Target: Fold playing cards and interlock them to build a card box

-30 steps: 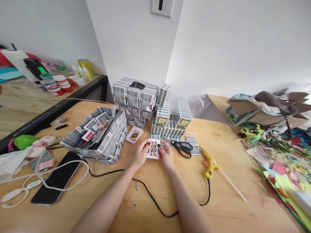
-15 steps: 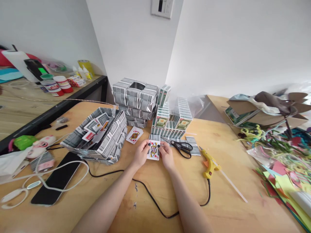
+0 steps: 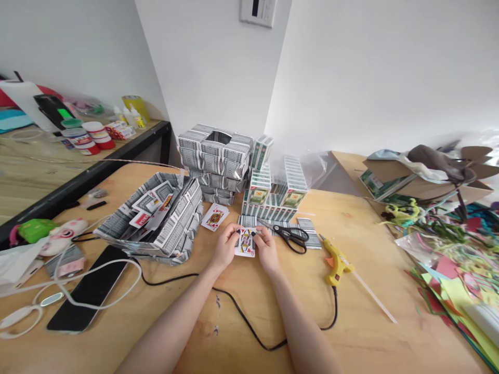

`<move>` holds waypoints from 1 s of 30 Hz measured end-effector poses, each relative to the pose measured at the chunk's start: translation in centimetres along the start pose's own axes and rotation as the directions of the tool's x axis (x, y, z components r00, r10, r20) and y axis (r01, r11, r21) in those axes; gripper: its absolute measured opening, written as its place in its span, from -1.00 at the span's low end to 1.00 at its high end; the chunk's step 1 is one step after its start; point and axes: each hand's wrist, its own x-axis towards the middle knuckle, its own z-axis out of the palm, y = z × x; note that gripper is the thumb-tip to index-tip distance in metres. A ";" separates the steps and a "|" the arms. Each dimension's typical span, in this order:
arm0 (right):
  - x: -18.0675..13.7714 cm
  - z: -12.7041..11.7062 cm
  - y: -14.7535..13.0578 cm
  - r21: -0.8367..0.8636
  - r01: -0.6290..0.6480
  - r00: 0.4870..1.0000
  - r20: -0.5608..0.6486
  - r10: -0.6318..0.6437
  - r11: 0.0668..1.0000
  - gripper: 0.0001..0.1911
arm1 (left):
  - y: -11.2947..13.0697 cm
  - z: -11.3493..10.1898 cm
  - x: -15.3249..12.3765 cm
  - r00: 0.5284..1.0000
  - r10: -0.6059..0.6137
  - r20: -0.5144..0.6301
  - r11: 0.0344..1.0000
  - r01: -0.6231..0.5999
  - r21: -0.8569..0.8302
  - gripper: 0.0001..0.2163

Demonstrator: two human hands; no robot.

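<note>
A playing card [image 3: 245, 244] with a red-suited face figure lies between my two hands, face up just above the table. My left hand [image 3: 226, 244] pinches its left side, thumb on the face. On the right side my right hand [image 3: 265, 246] grips the same card, thumb near the upper edge. Whether more cards sit beneath it I cannot tell. Left of my hands rests a small pile of face-up playing cards [image 3: 214, 217]. Black-handled scissors [image 3: 290, 236] lie beside my right hand, over patterned card pieces [image 3: 309, 232].
A yellow glue gun [image 3: 336, 262] with a glue stick lies at right, its black cable crossing in front. Card-covered boxes [image 3: 218, 156] and stacked green card packs [image 3: 268, 212] stand behind. At left are a card-woven basket [image 3: 183, 223] and a phone [image 3: 89, 291]; craft scraps [image 3: 460, 291] fill the right.
The hands hold the card in nearly the same place, the fingers shifting only slightly at its top edge. The whole view has moved a little.
</note>
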 end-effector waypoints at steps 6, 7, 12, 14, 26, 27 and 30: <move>0.2 -0.2 0.3 -0.006 -0.009 0.999 -0.040 0.009 1.000 -0.84 | -0.1 0.1 -0.1 1.000 0.021 0.003 1.000 -0.021 0.013 -0.89; 0.2 -0.3 0.4 -0.006 -0.008 0.999 -0.051 0.008 1.000 -0.84 | -0.1 0.2 -0.1 1.000 0.028 0.002 1.000 -0.028 0.014 -0.89; 0.2 -0.4 0.6 -0.023 0.024 0.996 -0.086 -0.026 0.999 -0.86 | 0.3 0.4 -0.2 0.999 0.033 -0.023 0.999 -0.032 0.023 -0.91; 0.2 -0.4 0.6 -0.025 0.025 0.996 -0.085 -0.027 0.999 -0.86 | 0.4 0.4 -0.2 0.999 0.019 -0.032 0.999 -0.019 0.028 -0.90; 0.1 -0.4 0.5 0.019 0.013 0.998 -0.069 -0.012 1.000 -0.92 | 0.6 0.4 -0.3 0.998 0.012 -0.056 1.000 -0.013 -0.014 -0.94; 0.0 -0.3 0.5 0.030 0.010 0.998 -0.063 -0.008 1.000 -0.92 | 0.7 0.4 -0.3 0.998 0.019 -0.062 1.000 -0.020 -0.014 -0.94; -0.2 -0.2 0.1 0.121 -0.048 0.999 0.010 0.047 0.991 -0.85 | 1.0 0.2 -0.3 0.996 0.056 -0.076 0.998 -0.056 0.008 -0.94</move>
